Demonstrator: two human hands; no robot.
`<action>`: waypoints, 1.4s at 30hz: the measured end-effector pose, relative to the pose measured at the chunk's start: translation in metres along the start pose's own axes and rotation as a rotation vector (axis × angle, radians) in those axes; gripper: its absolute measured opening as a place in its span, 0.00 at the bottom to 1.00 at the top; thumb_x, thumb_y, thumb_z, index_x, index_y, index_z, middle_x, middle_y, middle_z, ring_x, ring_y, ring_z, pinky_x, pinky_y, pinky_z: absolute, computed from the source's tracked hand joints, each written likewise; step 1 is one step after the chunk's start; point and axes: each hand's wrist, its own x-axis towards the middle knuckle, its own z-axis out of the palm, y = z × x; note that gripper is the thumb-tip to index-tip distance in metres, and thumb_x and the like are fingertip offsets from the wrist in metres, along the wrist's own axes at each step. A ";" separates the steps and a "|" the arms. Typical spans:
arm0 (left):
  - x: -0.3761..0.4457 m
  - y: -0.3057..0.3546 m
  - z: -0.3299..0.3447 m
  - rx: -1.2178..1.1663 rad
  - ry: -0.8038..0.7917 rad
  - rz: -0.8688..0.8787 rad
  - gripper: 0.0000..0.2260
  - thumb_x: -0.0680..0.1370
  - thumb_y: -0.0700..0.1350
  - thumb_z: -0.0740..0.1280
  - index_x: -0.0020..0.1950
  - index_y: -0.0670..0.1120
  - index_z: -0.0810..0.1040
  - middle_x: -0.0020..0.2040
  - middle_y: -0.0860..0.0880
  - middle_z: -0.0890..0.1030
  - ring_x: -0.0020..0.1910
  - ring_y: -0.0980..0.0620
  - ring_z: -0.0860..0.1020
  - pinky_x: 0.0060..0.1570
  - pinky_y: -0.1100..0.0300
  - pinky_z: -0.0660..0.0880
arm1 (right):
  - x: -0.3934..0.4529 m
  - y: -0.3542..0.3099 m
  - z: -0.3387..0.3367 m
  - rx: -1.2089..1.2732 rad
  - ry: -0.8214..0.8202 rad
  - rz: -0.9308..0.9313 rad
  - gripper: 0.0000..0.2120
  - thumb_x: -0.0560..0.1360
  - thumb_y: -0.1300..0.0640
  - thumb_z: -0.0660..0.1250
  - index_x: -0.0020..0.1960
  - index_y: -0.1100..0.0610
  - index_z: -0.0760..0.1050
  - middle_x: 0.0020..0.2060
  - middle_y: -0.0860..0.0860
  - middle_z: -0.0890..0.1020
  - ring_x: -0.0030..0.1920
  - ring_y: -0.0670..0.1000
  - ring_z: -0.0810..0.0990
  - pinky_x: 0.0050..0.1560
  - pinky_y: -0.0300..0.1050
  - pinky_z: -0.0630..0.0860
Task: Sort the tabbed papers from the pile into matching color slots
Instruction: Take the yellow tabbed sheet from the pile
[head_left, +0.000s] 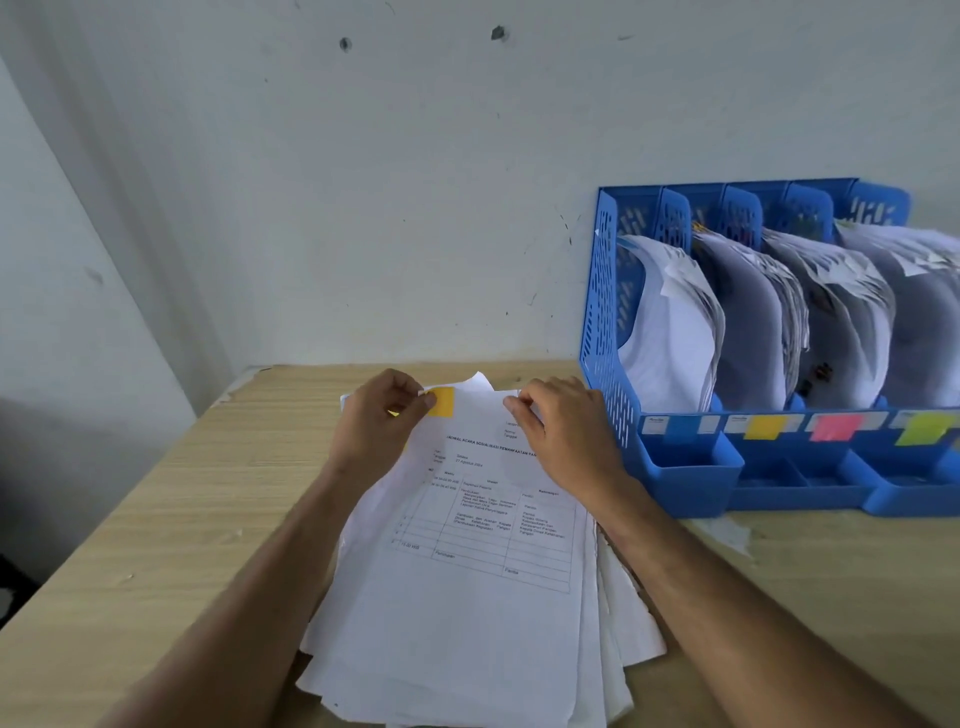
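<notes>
**A:** Head view, starting left of the pile — what's your left hand doing?

**B:** My left hand (382, 415) sits at the far left corner of the paper pile (467, 623), fingers curled and pinched on the top sheet (483, 525) right beside its orange tab (441, 401). The thumb touches the tab's left edge.

**A:** And the pile itself?

**B:** It lies fanned and untidy on the wooden desk (156, 519), between my forearms. The top sheet is a printed schedule with a table, and its far edge is lifted a little off the pile.

**A:** Right of that?

**B:** My right hand (563, 431) pinches the same sheet's far right corner, thumb and forefinger pressed together on the paper.

**A:** Further right?

**B:** Just right of the pile stands the blue file rack (608, 332), against the wall, its slots stuffed with curved sheets. Along its front, moving away from the pile, I see a blue label (680, 427), a yellow label (763, 427), a pink label (834, 427) and a green label (924, 428).
</notes>
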 end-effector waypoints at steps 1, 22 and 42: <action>0.001 0.001 -0.001 -0.038 0.009 -0.007 0.06 0.78 0.44 0.74 0.45 0.46 0.78 0.39 0.51 0.84 0.36 0.56 0.78 0.38 0.63 0.72 | 0.000 -0.002 -0.003 -0.013 0.032 0.014 0.17 0.81 0.39 0.63 0.47 0.53 0.78 0.42 0.46 0.82 0.47 0.52 0.78 0.49 0.51 0.72; 0.005 0.079 -0.008 -0.585 0.164 -0.178 0.13 0.81 0.47 0.70 0.63 0.44 0.76 0.50 0.49 0.86 0.43 0.50 0.84 0.33 0.61 0.77 | 0.019 -0.006 -0.097 0.749 -0.305 0.399 0.12 0.77 0.63 0.72 0.57 0.50 0.83 0.50 0.43 0.87 0.52 0.46 0.85 0.61 0.53 0.81; 0.036 0.241 0.104 -0.030 -0.530 0.377 0.18 0.77 0.44 0.66 0.67 0.48 0.74 0.56 0.49 0.82 0.53 0.50 0.83 0.48 0.58 0.80 | -0.014 0.090 -0.202 0.857 0.138 0.752 0.08 0.75 0.57 0.69 0.52 0.52 0.84 0.49 0.50 0.88 0.54 0.56 0.85 0.48 0.49 0.79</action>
